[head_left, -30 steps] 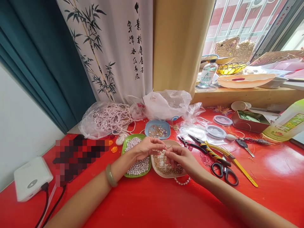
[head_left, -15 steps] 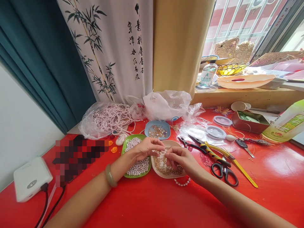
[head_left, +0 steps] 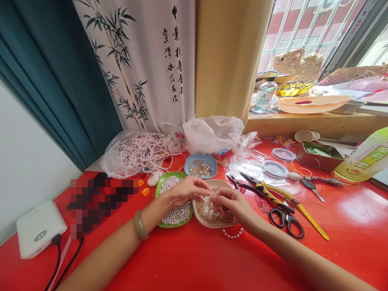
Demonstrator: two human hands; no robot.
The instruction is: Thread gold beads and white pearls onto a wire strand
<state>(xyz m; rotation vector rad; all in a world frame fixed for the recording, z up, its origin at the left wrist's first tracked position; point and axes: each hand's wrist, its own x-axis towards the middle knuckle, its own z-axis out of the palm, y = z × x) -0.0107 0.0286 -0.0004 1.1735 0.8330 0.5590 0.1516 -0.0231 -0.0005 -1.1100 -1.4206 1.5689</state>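
Observation:
My left hand (head_left: pixel 188 190) and my right hand (head_left: pixel 230 203) meet fingertip to fingertip above a beige dish (head_left: pixel 202 220) of small gold beads. Both pinch something tiny between thumb and fingers; it is too small to make out. A short strand of pearls (head_left: pixel 233 234) trails from under my right hand onto the red table. Under my left hand lies a green dish (head_left: pixel 176 223) filled with white pearls. Behind the two dishes sits a blue dish (head_left: pixel 200 165) of mixed gold beads. A green bangle (head_left: pixel 140 224) is on my left wrist.
Pliers (head_left: pixel 257 187), black scissors (head_left: pixel 286 220) and a yellow tool (head_left: pixel 303 209) lie right of my hands. Plastic bags with pearl strands (head_left: pixel 140 150) are at the back. A white power bank (head_left: pixel 39 229) with cables sits at the left edge; a tin box (head_left: pixel 318 154) and a bottle (head_left: pixel 363 157) at the right.
My fingertips have closed together slightly over the beige dish; the hands stay in place.

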